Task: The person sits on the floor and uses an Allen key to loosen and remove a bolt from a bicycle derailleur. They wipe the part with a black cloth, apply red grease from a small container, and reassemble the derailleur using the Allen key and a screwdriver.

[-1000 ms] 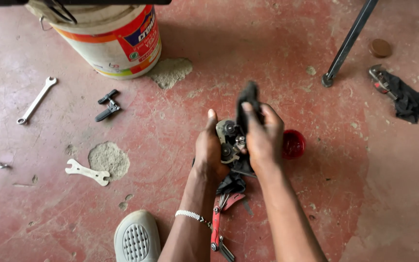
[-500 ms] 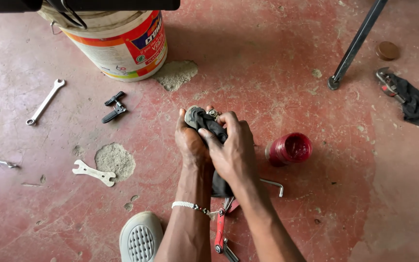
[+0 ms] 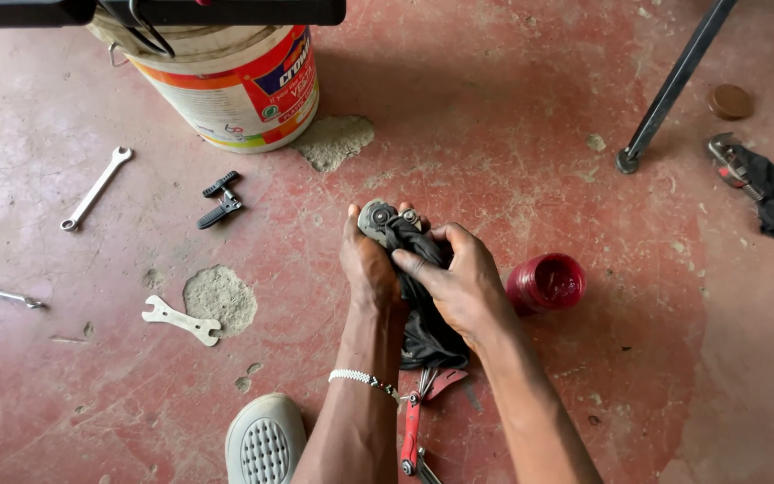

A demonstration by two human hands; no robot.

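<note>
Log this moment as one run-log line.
left hand: holds grey metal part | right hand: presses black rag on part | beside: red tub, red pliers | floor: wrenches, bucket

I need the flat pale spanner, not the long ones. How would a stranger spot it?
Start at the big paint bucket and go down past the small black tool to the grey cement patch. The flat white spanner lies on the patch's lower left edge, shorter and wider than the slim chrome spanners further left.

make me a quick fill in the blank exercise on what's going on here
1. Both hands, left hand and right hand, hold a metal part wrapped in a ____ cloth.
2. The open tub by the right hand is ____ in colour.
3. The bucket stands at the ____ of the picture.

Missing words: black; red; top
</note>
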